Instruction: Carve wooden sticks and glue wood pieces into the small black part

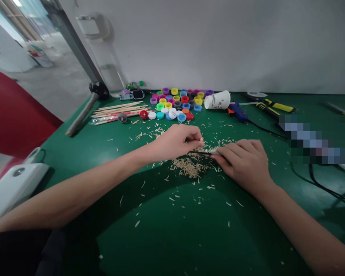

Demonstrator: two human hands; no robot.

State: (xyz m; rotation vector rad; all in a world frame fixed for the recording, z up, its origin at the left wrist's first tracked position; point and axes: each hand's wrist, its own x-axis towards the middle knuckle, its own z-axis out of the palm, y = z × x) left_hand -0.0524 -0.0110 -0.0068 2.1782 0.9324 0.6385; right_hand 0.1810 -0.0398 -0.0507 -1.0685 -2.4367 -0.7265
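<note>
A green tabletop (172, 234) fills most of the view below a pale wall (232, 46). At the left edge rests a white box (20, 184), its round dark mark too small to make out. The right hand (243, 161) is closed, fingers curled over the handle of a knife, and the left hand (179, 142) is closed too, thumb and finger pinched together. Behind them spread many coloured bottle caps (184, 99), with any lettering too small to read. Left of these lie thin wooden sticks, some in a clear wrapper (103, 120) with red print that cannot be read. Pale shavings (189, 168) are heaped below the hands. A white paper cup (215, 101) lies on its side, dark printed characters on its wall illegible, beside a blue glue gun (239, 112). The knife (199, 153) points its dark blade leftward, just under the pale wooden piece (201, 140) in the left hand's pinch, above the heap.
</note>
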